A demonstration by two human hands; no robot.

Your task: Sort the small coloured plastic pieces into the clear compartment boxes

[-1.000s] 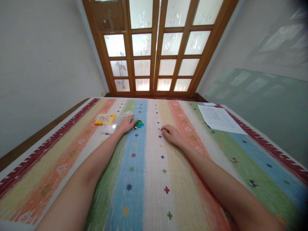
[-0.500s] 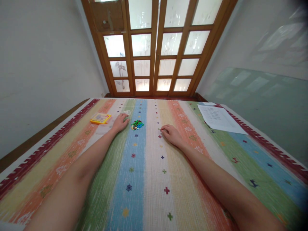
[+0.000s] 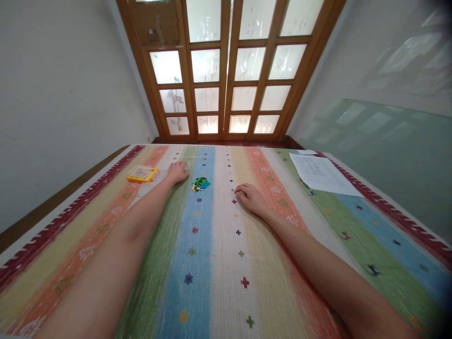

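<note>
My left hand [image 3: 179,173] lies palm down on the table at the left, its fingers reaching forward over thin clear plastic [image 3: 187,166]. Part of the plastic shows beyond the fingertips; the underside of the hand is hidden. Left of it lies a flat yellow box [image 3: 142,174] with a see-through top. A small heap of green, blue, brown and pale toy bricks [image 3: 200,184] sits between my hands, nearer the left one. My right hand [image 3: 251,197] rests on the cloth right of the heap, fingers curled together, with nothing visible in them.
A striped, patterned tablecloth [image 3: 226,263] covers the table. Printed white paper sheets [image 3: 321,174] lie at the far right. Behind the table's far edge stand wooden doors [image 3: 226,89] with frosted panes. A glass panel [image 3: 381,150] leans along the right wall.
My left hand has shifted slightly left and forward, and the yellow box has slid a little left. The right hand and the brick heap stay put.
</note>
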